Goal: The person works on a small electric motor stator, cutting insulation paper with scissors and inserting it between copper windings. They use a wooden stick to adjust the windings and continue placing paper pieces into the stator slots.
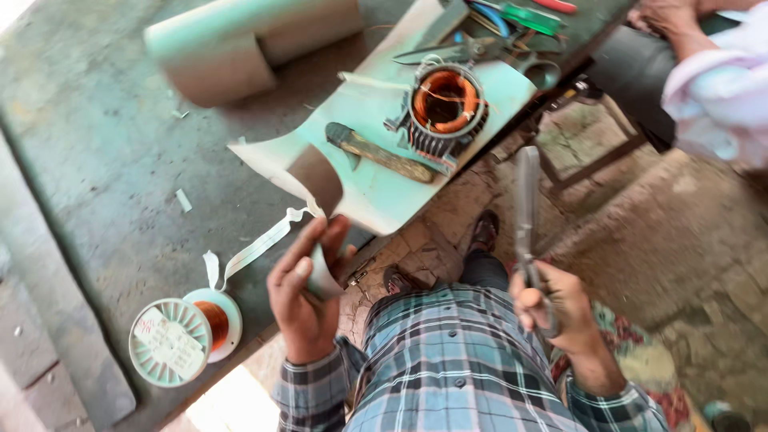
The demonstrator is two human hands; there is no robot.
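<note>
Your left hand (308, 292), low in the frame's centre, curls around a small pale green strip of insulating paper (322, 276), thumb and fingers pinching it so its edge stands free, probably for trimming. Your right hand (556, 308), lower right, is wrapped shut around the handles of one pair of long grey metal scissors (528, 216), blades pointing up and closed, kept clear of the paper. On the grey table (96, 160), upper centre, one ribbed metal motor stator with copper windings (444, 104) rests on a large pale green paper sheet (376, 192), beside one wooden-handled tool (380, 154). One pale green plastic spool of copper wire (188, 336) sits lower left. Another person's hand (664, 16) shows upper right.
</note>
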